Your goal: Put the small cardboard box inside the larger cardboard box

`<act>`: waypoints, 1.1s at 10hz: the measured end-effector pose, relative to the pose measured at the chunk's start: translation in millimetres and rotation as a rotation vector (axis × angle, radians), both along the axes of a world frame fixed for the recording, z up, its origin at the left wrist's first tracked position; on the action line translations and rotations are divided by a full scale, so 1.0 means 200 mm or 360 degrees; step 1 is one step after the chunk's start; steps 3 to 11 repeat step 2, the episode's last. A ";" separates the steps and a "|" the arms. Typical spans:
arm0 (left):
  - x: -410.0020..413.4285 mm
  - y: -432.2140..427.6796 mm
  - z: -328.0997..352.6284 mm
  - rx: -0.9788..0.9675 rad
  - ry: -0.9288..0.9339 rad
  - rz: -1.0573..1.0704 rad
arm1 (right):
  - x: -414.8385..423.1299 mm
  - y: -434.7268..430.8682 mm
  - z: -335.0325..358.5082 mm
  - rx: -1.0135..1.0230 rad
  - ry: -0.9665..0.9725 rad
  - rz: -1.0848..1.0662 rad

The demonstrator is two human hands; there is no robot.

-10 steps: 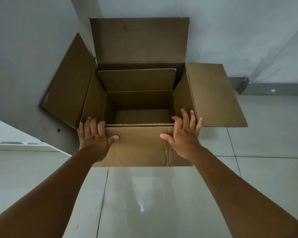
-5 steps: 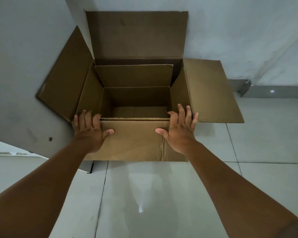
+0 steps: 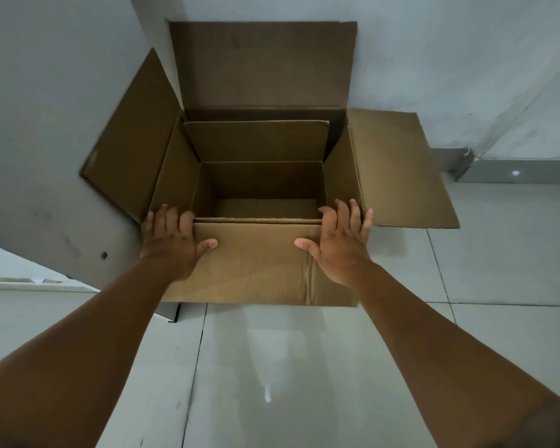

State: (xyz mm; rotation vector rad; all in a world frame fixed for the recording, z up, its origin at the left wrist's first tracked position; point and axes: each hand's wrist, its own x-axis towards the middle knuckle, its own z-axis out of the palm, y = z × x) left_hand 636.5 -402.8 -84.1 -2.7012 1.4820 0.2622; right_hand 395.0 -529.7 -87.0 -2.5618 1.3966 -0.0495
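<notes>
The large cardboard box [image 3: 398, 169] stands open on the floor against the wall, its flaps spread back, left and right. A small cardboard box [image 3: 259, 185] sits inside it, open and empty, with its own flaps standing up against the larger walls. Both my hands lie flat on the near front cardboard panel [image 3: 256, 266]. My left hand [image 3: 172, 244] covers the near left corner and my right hand [image 3: 340, 244] the near right corner. The fingers are spread and reach over the rim. I cannot tell which of the two boxes that panel belongs to.
Grey walls meet in a corner behind the box [image 3: 162, 33]. Glossy pale floor tiles [image 3: 272, 367] stretch toward me. A low grey skirting [image 3: 511, 171] runs along the right wall, and a white ledge [image 3: 23, 279] shows at the left.
The boxes sit a little higher in the view than one second ago. My hands keep their places on the near corners.
</notes>
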 end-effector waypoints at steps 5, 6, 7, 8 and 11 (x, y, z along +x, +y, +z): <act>-0.09 0.09 0.09 -0.0051 0.0024 0.0006 | -0.04 0.06 0.13 0.0088 -0.0016 0.0092; -0.09 0.09 0.09 -0.0051 0.0024 0.0006 | -0.04 0.06 0.13 0.0088 -0.0016 0.0092; -0.09 0.09 0.09 -0.0051 0.0024 0.0006 | -0.04 0.06 0.13 0.0088 -0.0016 0.0092; -0.09 0.09 0.09 -0.0051 0.0024 0.0006 | -0.04 0.06 0.13 0.0088 -0.0016 0.0092; -0.09 0.09 0.09 -0.0051 0.0024 0.0006 | -0.04 0.06 0.13 0.0088 -0.0016 0.0092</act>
